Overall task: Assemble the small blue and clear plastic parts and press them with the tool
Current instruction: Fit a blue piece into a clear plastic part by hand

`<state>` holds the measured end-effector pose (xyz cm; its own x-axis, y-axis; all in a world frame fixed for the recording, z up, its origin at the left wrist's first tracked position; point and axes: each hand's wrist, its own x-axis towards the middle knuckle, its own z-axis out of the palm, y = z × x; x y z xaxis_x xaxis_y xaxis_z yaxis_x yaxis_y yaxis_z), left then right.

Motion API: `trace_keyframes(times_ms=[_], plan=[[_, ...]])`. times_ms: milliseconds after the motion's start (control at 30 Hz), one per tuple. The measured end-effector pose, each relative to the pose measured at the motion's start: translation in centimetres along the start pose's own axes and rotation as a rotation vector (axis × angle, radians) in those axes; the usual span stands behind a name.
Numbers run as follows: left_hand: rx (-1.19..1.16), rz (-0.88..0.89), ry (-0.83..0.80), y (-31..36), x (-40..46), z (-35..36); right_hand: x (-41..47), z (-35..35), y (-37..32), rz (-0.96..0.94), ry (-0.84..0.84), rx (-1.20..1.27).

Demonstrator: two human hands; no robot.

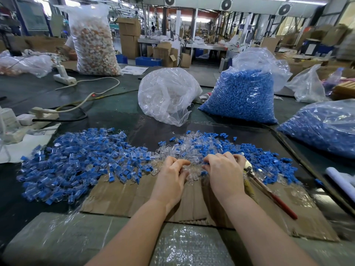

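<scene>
1. Two hands sit side by side over the loose parts: left hand [171, 176], right hand [223, 169], both palm down.
2. Left fingers [179, 163] are curled, thumb and fingertips pinching into the clear plastic parts [190, 172]; what exactly sits in the pinch is too small to tell.
3. Right fingers [209, 159] are curled too, tips touching a blue part [206, 163] at the pile edge.
4. Tool [269, 192] with red handle lies just right of the right fingers, its head tucked under the outer edge of that hand, handle angled toward the near right.
5. Left of the left fingers: wide heap of assembled blue-and-clear pieces [76, 162].
6. Beyond and right of the right fingers: mixed loose blue caps [269, 160] and clear shells.
7. Cardboard sheet [124, 196] lies under both wrists on the worktop [115, 108].
8. Well beyond the fingers: clear bag of clear parts [167, 95], bag of blue parts [244, 96], second blue bag [322, 127] far right.
</scene>
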<state>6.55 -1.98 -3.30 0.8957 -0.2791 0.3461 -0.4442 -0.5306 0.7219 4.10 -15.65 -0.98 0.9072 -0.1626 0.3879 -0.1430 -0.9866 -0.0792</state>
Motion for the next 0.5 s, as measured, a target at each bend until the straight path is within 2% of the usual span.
trace_keyframes(times_ms=[100, 300, 500], plan=[[-0.018, -0.029, 0.035, -0.2, -0.1, 0.0, -0.2, -0.2, 0.0, -0.021, 0.017, -0.006], [-0.095, -0.088, 0.058, -0.2, 0.0, 0.1, -2.5, 0.3, -0.6, 0.046, 0.155, 0.292], [-0.211, -0.120, 0.078, -0.3, -0.2, -0.2, -4.2, 0.9, -0.6, 0.049, 0.261, 0.400]])
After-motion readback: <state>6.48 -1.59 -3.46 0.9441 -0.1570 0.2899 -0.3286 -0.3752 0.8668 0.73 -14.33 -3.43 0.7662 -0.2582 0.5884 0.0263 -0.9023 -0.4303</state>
